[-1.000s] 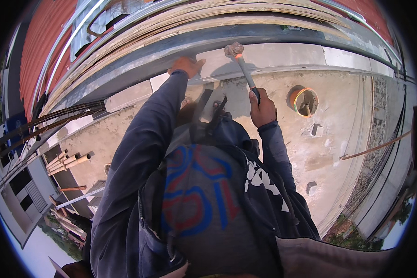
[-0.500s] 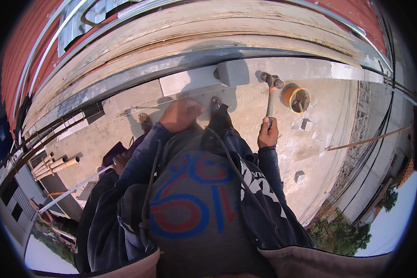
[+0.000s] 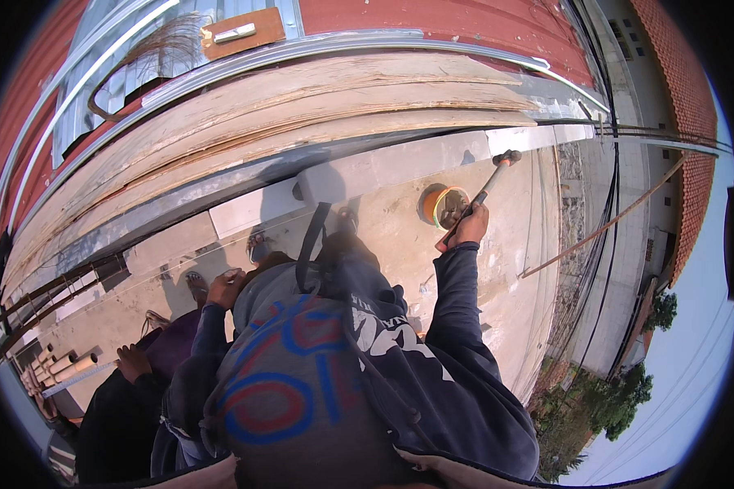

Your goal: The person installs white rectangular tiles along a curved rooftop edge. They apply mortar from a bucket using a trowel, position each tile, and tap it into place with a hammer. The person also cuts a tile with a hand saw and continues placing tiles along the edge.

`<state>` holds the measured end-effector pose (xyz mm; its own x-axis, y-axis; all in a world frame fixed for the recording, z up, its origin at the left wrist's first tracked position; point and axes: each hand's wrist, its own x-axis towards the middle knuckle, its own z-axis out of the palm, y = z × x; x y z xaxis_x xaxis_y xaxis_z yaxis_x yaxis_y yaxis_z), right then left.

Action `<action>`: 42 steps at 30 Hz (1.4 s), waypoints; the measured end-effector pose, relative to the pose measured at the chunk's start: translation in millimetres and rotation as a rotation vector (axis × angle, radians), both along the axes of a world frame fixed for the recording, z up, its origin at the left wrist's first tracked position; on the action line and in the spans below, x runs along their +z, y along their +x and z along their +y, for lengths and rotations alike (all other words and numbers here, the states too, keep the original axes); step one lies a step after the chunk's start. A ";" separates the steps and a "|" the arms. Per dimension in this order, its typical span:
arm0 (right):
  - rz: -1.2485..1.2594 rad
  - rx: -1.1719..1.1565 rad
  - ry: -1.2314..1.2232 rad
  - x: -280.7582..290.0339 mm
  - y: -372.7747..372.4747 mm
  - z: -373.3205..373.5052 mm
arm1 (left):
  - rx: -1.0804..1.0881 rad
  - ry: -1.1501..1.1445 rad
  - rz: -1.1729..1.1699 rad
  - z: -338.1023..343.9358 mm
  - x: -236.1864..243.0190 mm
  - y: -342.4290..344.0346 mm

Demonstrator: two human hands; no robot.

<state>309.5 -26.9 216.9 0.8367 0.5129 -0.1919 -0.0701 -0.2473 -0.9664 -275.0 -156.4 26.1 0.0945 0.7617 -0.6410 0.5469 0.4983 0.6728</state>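
Observation:
My right hand (image 3: 470, 225) grips the dark handle of a hammer (image 3: 488, 186). The hammer's grey metal head, with an orange band below it, points away toward the block row. Just left of the handle stands an orange bucket (image 3: 444, 207) with grey stuff inside; hand and handle partly overlap its right side. My left hand (image 3: 227, 288) hangs low beside my leg, fingers curled together, with nothing visible in it. Beyond my feet runs a row of pale blocks (image 3: 257, 209), where one greyer block (image 3: 375, 173) sits.
Close on my left is another person, whose hand (image 3: 130, 363) rests by a purple garment. Long boards (image 3: 318, 106) lie past the blocks. Bamboo poles (image 3: 61, 364) are at the lower left. A thin pole (image 3: 603, 216) and cables run along the right edge.
My view has turned toward the right. The hammer has swung from upright to slanting across beside the bucket. My left hand has dropped from in front of me to beside my leg.

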 end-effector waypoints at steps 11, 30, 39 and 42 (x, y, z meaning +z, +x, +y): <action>0.032 0.204 -0.153 -53.4 366.8 219.4 | 0.808 -0.278 0.351 -178.9 -31.4 150.9; -0.458 0.326 -0.105 -81.8 431.5 211.4 | 0.831 -0.274 0.331 -237.7 -14.7 405.2; -0.852 0.924 -0.199 -178.1 429.0 44.0 | 1.034 -0.204 0.177 -323.2 -31.5 463.1; -0.886 0.945 -0.219 -186.2 532.0 9.1 | 1.102 -0.254 -0.050 -357.3 -124.0 533.8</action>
